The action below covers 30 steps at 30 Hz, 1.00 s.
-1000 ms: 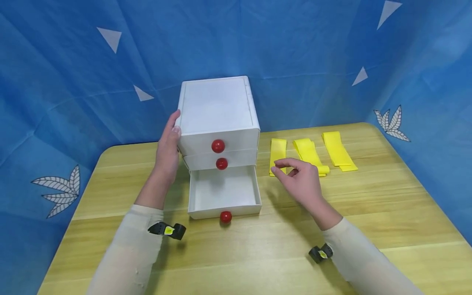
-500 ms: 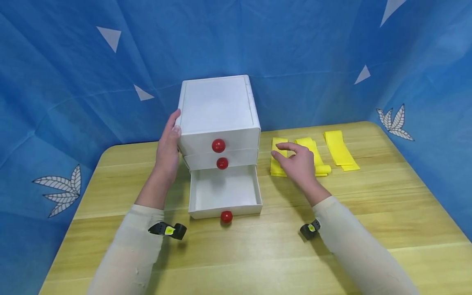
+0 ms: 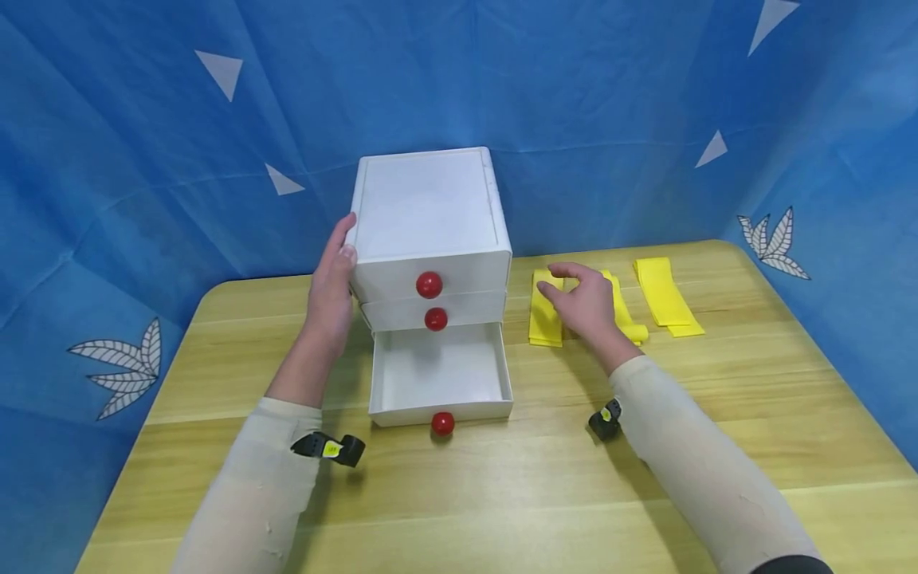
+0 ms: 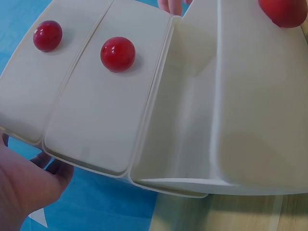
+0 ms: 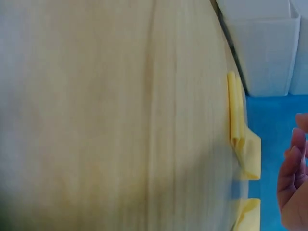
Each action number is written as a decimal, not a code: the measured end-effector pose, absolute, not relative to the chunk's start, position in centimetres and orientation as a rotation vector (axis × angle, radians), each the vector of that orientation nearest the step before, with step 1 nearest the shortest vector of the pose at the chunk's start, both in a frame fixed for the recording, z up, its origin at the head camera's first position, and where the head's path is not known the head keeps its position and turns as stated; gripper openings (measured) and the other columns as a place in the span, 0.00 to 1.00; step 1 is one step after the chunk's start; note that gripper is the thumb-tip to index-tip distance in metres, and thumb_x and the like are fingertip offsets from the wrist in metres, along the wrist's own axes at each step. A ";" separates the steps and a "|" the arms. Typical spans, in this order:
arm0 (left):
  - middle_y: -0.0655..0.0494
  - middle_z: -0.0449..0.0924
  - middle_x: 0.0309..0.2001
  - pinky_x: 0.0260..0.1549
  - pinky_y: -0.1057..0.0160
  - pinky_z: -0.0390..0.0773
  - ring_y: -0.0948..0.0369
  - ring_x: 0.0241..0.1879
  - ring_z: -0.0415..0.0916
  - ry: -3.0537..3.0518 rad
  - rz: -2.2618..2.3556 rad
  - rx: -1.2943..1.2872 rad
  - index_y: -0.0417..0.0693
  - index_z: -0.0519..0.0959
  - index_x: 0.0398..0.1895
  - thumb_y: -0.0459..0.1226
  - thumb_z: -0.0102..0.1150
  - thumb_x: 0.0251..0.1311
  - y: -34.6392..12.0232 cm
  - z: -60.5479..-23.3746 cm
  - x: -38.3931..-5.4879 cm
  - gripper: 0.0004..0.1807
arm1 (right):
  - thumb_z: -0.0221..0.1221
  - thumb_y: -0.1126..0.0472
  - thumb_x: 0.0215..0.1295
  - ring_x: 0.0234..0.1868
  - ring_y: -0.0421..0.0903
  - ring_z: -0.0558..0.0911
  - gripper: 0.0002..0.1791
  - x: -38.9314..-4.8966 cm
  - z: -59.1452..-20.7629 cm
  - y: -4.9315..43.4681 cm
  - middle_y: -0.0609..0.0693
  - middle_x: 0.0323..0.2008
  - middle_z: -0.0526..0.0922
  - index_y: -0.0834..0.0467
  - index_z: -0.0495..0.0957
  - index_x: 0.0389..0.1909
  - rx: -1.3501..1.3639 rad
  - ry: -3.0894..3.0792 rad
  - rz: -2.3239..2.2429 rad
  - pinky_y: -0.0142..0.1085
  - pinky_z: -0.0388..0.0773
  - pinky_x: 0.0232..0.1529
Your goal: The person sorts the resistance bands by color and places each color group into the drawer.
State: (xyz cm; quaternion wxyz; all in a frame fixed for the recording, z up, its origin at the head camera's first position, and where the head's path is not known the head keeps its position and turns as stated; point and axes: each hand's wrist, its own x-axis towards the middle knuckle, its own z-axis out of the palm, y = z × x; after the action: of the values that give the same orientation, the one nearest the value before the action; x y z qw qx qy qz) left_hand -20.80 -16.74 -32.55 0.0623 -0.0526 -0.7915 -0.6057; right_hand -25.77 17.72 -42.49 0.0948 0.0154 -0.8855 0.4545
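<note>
A white drawer cabinet [image 3: 430, 207] with red round knobs stands near the back of the table. Its bottom drawer [image 3: 409, 416] is pulled out, and nothing shows inside; the two upper drawers are closed. My left hand [image 3: 331, 299] rests against the cabinet's left side, thumb near the front top edge. To the right, my right hand [image 3: 590, 307] hovers over folded yellow strips, thumb and index finger apart with nothing between them. The left strip [image 3: 545, 323] lies below the fingertips. The hand partly hides the middle strip [image 3: 621, 307]. A third strip [image 3: 663, 295] lies farther right.
The wooden table [image 3: 488, 502] has rounded back corners. A blue cloth backdrop [image 3: 602, 96] with white triangles and leaf drawings surrounds it at the back and sides. The pulled-out drawer and its red knob [image 3: 442, 423] jut toward the front.
My right hand has moved away from me and slightly right, from in front of the yellow strips to over them. The left hand stays against the cabinet.
</note>
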 end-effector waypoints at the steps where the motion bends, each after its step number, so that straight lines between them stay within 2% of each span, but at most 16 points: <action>1: 0.66 0.45 0.78 0.68 0.39 0.49 0.59 0.75 0.43 -2.390 -1.831 -0.160 0.72 0.50 0.79 0.54 0.31 0.77 -16.7 -32.6 -20.8 0.29 | 0.67 0.53 0.64 0.23 0.49 0.76 0.22 -26.0 -42.6 17.8 0.55 0.53 0.83 0.58 0.82 0.56 0.040 -2.630 1.347 0.42 0.74 0.37; 4: 0.66 0.45 0.78 0.68 0.38 0.48 0.59 0.75 0.43 -2.387 -1.827 -0.158 0.73 0.50 0.79 0.54 0.31 0.77 -16.7 -32.6 -20.8 0.29 | 0.66 0.53 0.64 0.42 0.55 0.82 0.22 -26.5 -42.7 18.1 0.57 0.53 0.83 0.59 0.82 0.56 0.026 -2.630 1.367 0.48 0.75 0.47; 6: 0.66 0.45 0.78 0.68 0.38 0.48 0.59 0.75 0.42 -2.385 -1.826 -0.155 0.73 0.50 0.79 0.54 0.31 0.77 -16.6 -32.5 -20.8 0.29 | 0.66 0.53 0.65 0.56 0.57 0.78 0.22 -26.9 -42.7 18.2 0.57 0.53 0.83 0.60 0.82 0.56 0.014 -2.633 1.380 0.50 0.73 0.54; 7: 0.66 0.45 0.78 0.68 0.38 0.48 0.59 0.75 0.42 -2.384 -1.826 -0.152 0.73 0.50 0.79 0.55 0.31 0.77 -16.6 -32.5 -20.8 0.29 | 0.66 0.53 0.65 0.58 0.58 0.77 0.23 -27.0 -42.7 18.2 0.57 0.53 0.83 0.60 0.82 0.56 0.011 -2.636 1.387 0.51 0.72 0.56; 15: 0.66 0.45 0.78 0.68 0.37 0.48 0.59 0.76 0.42 -2.395 -1.823 -0.133 0.74 0.50 0.79 0.55 0.31 0.77 -16.5 -32.4 -20.6 0.29 | 0.65 0.54 0.67 0.57 0.58 0.77 0.24 -28.0 -43.5 18.8 0.58 0.57 0.80 0.62 0.79 0.60 -0.025 -2.713 1.425 0.51 0.71 0.58; 21: 0.66 0.45 0.78 0.68 0.36 0.47 0.58 0.76 0.42 -2.403 -1.816 -0.114 0.74 0.50 0.79 0.55 0.31 0.76 -16.6 -32.3 -20.6 0.29 | 0.63 0.56 0.68 0.63 0.59 0.73 0.25 -28.7 -44.3 19.1 0.59 0.59 0.78 0.63 0.76 0.62 -0.038 -2.786 1.369 0.52 0.68 0.63; 30: 0.66 0.45 0.78 0.67 0.37 0.49 0.58 0.75 0.42 -2.413 -1.811 -0.124 0.75 0.50 0.79 0.56 0.31 0.77 -16.6 -32.5 -20.7 0.29 | 0.59 0.59 0.71 0.61 0.59 0.73 0.24 -29.3 -44.4 19.2 0.61 0.60 0.77 0.65 0.74 0.64 -0.009 -2.835 1.296 0.52 0.68 0.62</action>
State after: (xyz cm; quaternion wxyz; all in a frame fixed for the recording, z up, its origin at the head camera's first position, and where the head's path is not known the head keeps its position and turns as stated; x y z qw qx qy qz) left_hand -20.65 -16.63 -32.49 0.0608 -0.0410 -0.7976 -0.5987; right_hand -29.25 19.17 -44.37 0.0120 -0.0028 -0.9094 0.4158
